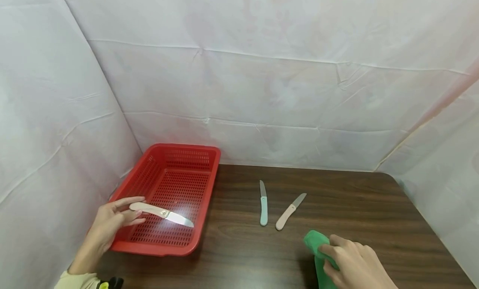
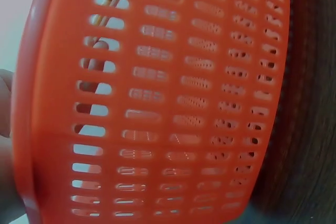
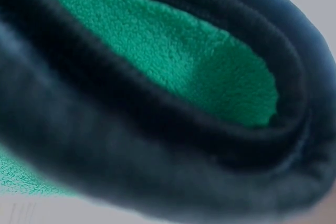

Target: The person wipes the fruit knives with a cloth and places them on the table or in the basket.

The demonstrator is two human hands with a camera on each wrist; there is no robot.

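A paring knife [image 1: 161,213] with a pale pink handle is in my left hand [image 1: 110,222], over the red plastic basket [image 1: 215,172]. My fingers hold the handle's end, and the bare blade points right. The basket wall [image 2: 173,103] fills most of the left wrist view and hides nearly all of that hand. At the lower right, my right hand [image 1: 353,262] grips a green cloth [image 1: 316,241]. The right wrist view shows the cloth [image 3: 173,61] very close, with a dark rolled edge; no fingers show clearly there.
Two more knives lie on the dark wooden table [image 1: 355,206]: one with a mint-green handle [image 1: 264,210], the other with a pink handle [image 1: 286,216]. Both blades point away from me. White sheeting [image 1: 262,93] encloses the back and sides.
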